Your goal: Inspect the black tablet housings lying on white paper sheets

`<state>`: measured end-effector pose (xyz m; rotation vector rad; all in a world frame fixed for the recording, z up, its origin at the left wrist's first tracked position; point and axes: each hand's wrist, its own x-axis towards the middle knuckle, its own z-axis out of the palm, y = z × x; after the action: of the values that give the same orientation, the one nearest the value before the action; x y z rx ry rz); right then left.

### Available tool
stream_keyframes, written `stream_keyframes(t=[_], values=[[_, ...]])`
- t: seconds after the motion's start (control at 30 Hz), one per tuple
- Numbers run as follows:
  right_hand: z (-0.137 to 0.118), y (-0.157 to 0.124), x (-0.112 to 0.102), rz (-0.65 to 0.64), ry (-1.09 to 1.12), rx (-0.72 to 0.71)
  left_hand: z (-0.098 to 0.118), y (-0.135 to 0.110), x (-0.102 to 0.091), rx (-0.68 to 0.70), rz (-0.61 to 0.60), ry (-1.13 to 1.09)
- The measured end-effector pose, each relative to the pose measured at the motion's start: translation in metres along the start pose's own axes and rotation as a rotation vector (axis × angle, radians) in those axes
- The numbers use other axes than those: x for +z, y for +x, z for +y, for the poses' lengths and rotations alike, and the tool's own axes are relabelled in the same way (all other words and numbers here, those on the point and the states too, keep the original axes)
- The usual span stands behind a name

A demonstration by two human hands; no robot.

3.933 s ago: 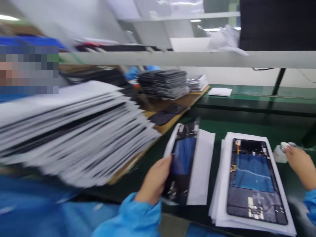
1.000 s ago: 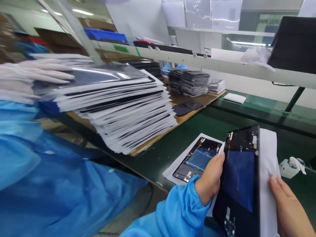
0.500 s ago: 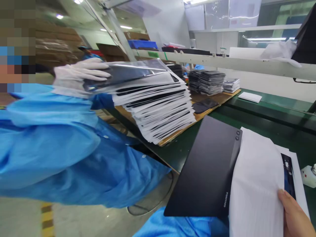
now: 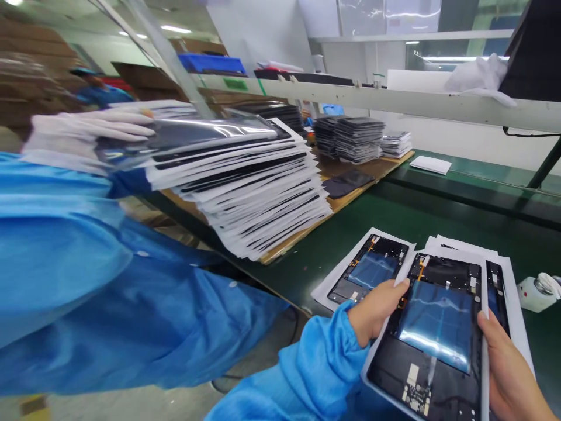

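Note:
Both my hands hold an opened tablet (image 4: 438, 327), its inner side up, showing a blue shiny battery, dark panels and small boards. It is tilted toward me, with a pale edge around it. My left hand (image 4: 379, 307), in a blue sleeve, grips its left edge, fingers closed. My right hand (image 4: 511, 362) is closed on its right edge. Behind my left hand another opened tablet (image 4: 377, 263) lies on a white sheet (image 4: 326, 289). Partly hidden behind the held tablet, white sheets (image 4: 519, 316) lie with a further opened tablet (image 4: 497, 289) among them.
A co-worker's white-gloved hand (image 4: 87, 131) touches clear film on a tall stack of white sheets and dark panels (image 4: 254, 199), left. Dark stacked panels (image 4: 350, 137) stand on brown board. A white bottle (image 4: 537, 292) stands right on the green table (image 4: 307, 257).
The dark tablet back and loose white sheet in front of me are gone from view. Both my hands now grip an opened tablet, and another shows at left. The view has shifted right.

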<state>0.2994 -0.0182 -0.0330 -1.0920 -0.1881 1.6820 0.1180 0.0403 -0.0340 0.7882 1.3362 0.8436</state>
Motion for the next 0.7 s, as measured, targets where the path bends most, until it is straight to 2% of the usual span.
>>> stream_keyframes(t=[0.13, 0.2, 0.27, 0.37, 0.5, 0.6, 0.7], values=[[-0.002, 0.005, -0.002, 0.04, 0.068, 0.065, -0.014, -0.028, -0.018, -0.18, -0.281, -0.161], [-0.002, 0.007, -0.001, 0.079, 0.057, 0.085, -0.024, -0.042, -0.024, -0.195, -0.325, -0.213], [-0.002, 0.008, 0.0, 0.104, 0.039, 0.09, -0.028, -0.051, -0.027, -0.149, -0.304, -0.256], [-0.002, 0.008, 0.002, 0.094, 0.046, 0.049, -0.018, -0.051, -0.039, -0.092, -0.198, -0.263], [-0.007, 0.003, -0.004, 0.202, 0.046, -0.032, 0.013, -0.031, -0.08, -0.037, -0.009, -0.152], [-0.009, 0.003, -0.029, 0.311, 0.057, -0.099, 0.031, -0.01, -0.119, -0.048, 0.09, -0.079], [-0.002, 0.006, -0.066, 0.394, 0.1, -0.275, 0.035, 0.011, -0.145, -0.135, 0.086, 0.006]])
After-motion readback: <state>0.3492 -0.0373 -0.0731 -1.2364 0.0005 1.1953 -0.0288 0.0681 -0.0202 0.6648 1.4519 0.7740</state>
